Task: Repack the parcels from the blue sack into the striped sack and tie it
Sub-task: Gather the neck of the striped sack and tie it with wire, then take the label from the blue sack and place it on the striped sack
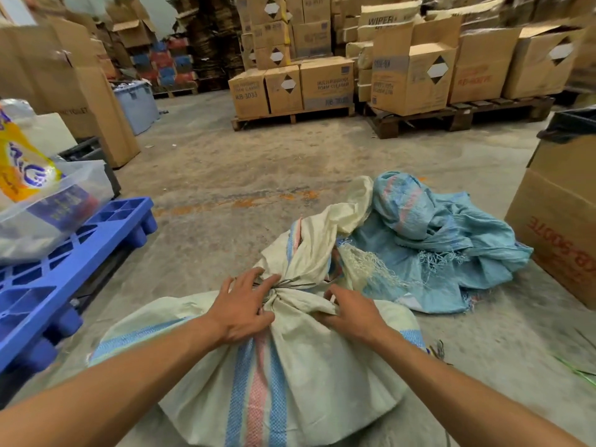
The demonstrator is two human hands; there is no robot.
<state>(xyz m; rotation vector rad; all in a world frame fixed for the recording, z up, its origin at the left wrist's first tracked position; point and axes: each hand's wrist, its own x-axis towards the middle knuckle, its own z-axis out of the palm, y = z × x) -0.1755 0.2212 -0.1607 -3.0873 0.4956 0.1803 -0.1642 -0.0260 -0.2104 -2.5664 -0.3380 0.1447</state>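
The striped sack (290, 375), cream with blue and pink stripes, lies full on the concrete floor in front of me. Its neck is gathered and bound by a dark string (290, 283). My left hand (245, 309) rests on the left side of the neck, fingers spread toward the string. My right hand (350, 312) grips the bunched fabric just below the tie on the right. Behind the neck to the right, the blue sack (445, 246) lies crumpled and flat on the floor. No parcels are visible.
A blue plastic pallet (64, 275) with a clear bag of goods stands at my left. A cardboard box (561, 217) sits at the right. Pallets of stacked cartons (322, 85) line the back. Green strap pieces (577, 372) lie on the floor at right.
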